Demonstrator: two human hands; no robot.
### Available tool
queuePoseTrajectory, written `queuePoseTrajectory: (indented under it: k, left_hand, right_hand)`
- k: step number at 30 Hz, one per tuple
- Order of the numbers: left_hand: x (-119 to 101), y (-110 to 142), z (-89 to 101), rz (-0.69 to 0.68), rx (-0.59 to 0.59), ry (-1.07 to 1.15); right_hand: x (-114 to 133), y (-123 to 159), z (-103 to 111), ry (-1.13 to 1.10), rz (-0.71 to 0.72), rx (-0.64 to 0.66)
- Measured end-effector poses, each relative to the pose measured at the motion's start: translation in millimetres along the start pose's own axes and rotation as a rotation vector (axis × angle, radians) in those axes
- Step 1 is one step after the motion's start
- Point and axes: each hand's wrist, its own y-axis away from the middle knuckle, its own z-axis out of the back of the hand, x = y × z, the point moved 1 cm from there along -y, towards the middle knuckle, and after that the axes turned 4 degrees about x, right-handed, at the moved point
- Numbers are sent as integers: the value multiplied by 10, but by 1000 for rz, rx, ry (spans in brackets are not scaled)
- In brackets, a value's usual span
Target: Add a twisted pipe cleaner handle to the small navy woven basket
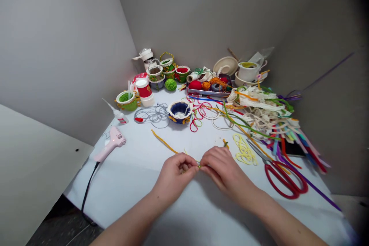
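Pinching narrowly over the worktop [196, 217], the left hand [177, 169] and right hand [223, 167] hold a thin yellow-green strand [199, 166] between them, probably a twisting or tying step; the next move would call for a firm, steady grip. Beyond, an orange fuzzy stem [163, 141] points far-left, its long axis slanting; whether it joins the strand is hidden.

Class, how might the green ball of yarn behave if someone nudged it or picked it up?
The green ball of yarn would probably roll when nudged, since it looks round. It is likely light and slightly squashy, as it appears wound from soft strands.
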Motion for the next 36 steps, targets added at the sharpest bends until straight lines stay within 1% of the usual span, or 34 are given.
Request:
queuePoseTrajectory:
  k: [1, 3, 4, 5, 6, 7, 8, 9, 11, 13, 14, 16, 18, 19, 21, 23, 24, 26, 28, 29, 30, 32, 34, 36]
  left_hand:
    - [-2, 9, 1, -51, -16, -64]
    - [-7, 25, 1, -150, -31, -172]
    - [-9, 29, 0, -176, -30, -196]
    - [-9, 30, 0, -176, -30, -194]
    - [-8, 26, 2, -150, -32, -165]
    - [-6, 19, 5, -99, -27, -109]
    - [-4, 10, 9, -34, -12, -31]
    - [-1, 0, 14, 38, 13, 62]
    - [6, -18, 24, 168, 81, 256]
    - [18, -28, 34, 259, 160, 417]
    - [26, -29, 38, 289, 199, 482]
    - [42, -27, 40, 330, 277, 581]
    - [54, -21, 37, 346, 318, 617]
    - [57, -18, 37, 344, 313, 597]
    - [55, -13, 38, 298, 255, 487]
    - [43, -5, 43, 185, 148, 306]
    - [33, 1, 43, 108, 92, 196]
    - [8, 16, 37, -54, 14, -21]
    - [-17, 21, 22, -163, -15, -169]
    - [-27, 15, 16, -180, -14, -187]
    - [-34, 0, 14, -168, -10, -160]
    - [-41, -53, 25, -67, 19, -2]
    - [-40, -131, 54, 66, 54, 261]
    - [-36, -213, 85, 170, 93, 558]
  right_hand:
    - [2, -12, -6, -81, -67, 40]
    - [-17, -24, -22, -311, -236, 144]
    - [-35, -23, -29, -429, -316, 197]
    - [-56, -18, -31, -521, -379, 236]
    - [-78, -9, -28, -569, -420, 248]
    - [-101, 2, -18, -566, -429, 227]
    - [-120, 14, -1, -518, -404, 175]
    - [-133, 26, 21, -437, -344, 109]
    - [-137, 45, 65, -223, -151, -13]
    - [-115, 53, 99, -23, 67, -72]
    - [-98, 51, 112, 52, 153, -86]
    - [-59, 33, 134, 142, 256, -94]
    - [-14, 6, 149, 169, 294, -67]
    - [8, -8, 151, 169, 293, -44]
    - [42, -31, 143, 139, 240, 10]
    - [52, -45, 115, 37, 111, 68]
    - [45, -51, 95, -56, 19, 101]
    - [14, -63, 43, -318, -185, 183]
    - [-29, -80, -5, -582, -352, 246]
    - [-52, -91, -18, -674, -406, 261]
    - [-75, -104, -22, -731, -436, 264]
    - [-121, -125, 0, -743, -431, 235]
    - [-164, -136, 52, -677, -385, 160]
    - [-199, -134, 103, -596, -355, 45]
